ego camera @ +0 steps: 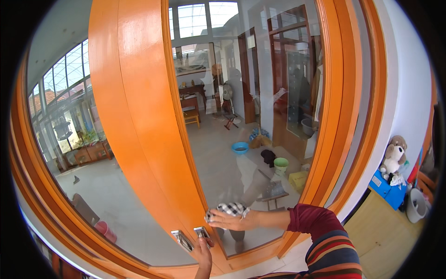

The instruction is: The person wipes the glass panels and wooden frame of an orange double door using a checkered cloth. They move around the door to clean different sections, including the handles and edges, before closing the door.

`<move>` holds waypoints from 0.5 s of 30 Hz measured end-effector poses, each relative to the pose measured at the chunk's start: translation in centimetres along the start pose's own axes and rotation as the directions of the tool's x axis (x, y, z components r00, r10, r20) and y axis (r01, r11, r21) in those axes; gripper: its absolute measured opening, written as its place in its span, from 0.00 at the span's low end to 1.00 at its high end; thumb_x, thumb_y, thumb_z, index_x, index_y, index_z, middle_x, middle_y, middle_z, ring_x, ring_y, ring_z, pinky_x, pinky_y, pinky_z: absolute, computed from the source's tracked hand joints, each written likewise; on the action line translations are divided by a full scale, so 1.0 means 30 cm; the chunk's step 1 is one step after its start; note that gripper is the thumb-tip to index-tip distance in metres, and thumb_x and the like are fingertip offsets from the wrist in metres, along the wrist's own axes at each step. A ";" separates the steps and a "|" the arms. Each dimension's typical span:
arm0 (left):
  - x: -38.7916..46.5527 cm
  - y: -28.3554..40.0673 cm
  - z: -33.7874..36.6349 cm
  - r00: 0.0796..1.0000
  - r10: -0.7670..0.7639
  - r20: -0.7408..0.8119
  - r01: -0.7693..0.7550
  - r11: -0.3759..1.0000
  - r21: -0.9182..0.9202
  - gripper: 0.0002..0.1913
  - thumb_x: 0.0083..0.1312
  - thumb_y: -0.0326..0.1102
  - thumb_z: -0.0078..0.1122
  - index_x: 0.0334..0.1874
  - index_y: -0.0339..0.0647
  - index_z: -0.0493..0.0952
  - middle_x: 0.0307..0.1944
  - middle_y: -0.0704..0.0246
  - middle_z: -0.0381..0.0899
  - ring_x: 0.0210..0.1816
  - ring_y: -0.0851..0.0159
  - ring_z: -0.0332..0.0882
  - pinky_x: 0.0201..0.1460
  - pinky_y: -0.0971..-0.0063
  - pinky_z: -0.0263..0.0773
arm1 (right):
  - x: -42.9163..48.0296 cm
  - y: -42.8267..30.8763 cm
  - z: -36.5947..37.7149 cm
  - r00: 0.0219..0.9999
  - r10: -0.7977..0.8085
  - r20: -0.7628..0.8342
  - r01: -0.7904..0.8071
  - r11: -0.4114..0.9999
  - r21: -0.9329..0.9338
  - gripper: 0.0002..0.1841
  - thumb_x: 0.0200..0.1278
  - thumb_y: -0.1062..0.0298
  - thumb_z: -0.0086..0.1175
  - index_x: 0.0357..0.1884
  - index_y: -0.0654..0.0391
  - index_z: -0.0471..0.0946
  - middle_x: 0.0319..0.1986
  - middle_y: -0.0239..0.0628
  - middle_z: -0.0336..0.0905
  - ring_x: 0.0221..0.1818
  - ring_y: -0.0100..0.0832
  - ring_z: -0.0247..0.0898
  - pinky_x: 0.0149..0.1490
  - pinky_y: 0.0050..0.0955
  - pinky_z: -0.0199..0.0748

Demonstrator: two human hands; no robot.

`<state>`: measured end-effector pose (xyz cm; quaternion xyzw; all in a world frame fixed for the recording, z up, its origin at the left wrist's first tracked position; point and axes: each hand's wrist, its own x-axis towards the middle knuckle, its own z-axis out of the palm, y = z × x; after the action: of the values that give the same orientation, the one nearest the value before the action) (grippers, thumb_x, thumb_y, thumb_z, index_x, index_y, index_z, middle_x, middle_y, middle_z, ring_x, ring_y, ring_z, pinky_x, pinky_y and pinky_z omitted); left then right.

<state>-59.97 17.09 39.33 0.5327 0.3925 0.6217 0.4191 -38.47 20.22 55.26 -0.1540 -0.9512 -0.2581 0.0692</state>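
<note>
A double door with orange wooden frames and large glass panes stands before me. My right hand presses a black-and-white checked cloth flat to the right-hand pane, low down beside its left frame edge. Part of the cloth is hidden under the fingers. Just below and to the left, my left hand grips the metal door handle of the right leaf. A second metal handle sits close by on the left leaf, with no hand on it.
To the right, a stuffed toy dog sits on a blue box atop a wooden cabinet, near a grey bucket. In the glass appear a blue basin, a green bin and a pink bucket, amid reflections.
</note>
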 end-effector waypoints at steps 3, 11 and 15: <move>-0.018 -0.008 -0.002 1.000 -0.026 0.006 0.026 1.000 -0.011 0.23 0.78 0.47 0.38 0.32 0.35 0.73 0.22 0.68 0.72 0.26 0.70 0.71 0.32 0.76 0.67 | -0.055 -0.005 -0.010 0.996 -0.077 0.052 0.081 0.994 -0.069 0.23 0.62 0.74 0.49 0.62 0.57 0.72 0.68 0.45 0.61 0.74 0.37 0.51 0.64 0.31 0.70; -0.007 -0.021 -0.001 1.000 -0.022 -0.003 0.022 1.000 -0.019 0.23 0.77 0.47 0.38 0.32 0.35 0.73 0.22 0.68 0.73 0.26 0.71 0.71 0.32 0.77 0.67 | 0.146 0.548 -0.730 0.875 -0.110 -0.471 -0.116 0.897 -0.426 0.29 0.54 0.75 0.60 0.61 0.47 0.72 0.66 0.41 0.64 0.73 0.45 0.51 0.69 0.56 0.57; 0.009 -0.029 -0.007 0.998 -0.016 -0.054 0.026 0.981 0.193 0.21 0.77 0.46 0.39 0.34 0.36 0.74 0.23 0.69 0.73 0.26 0.72 0.70 0.32 0.77 0.66 | 0.199 0.853 -1.209 0.627 0.030 -0.779 -0.612 0.637 -0.468 0.29 0.59 0.82 0.49 0.61 0.38 0.74 0.68 0.38 0.62 0.72 0.48 0.53 0.70 0.59 0.55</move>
<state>-60.10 17.64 38.59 0.5505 0.4672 0.5899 0.3615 -33.79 24.13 99.64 -0.2395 -0.6243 -0.6168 0.4152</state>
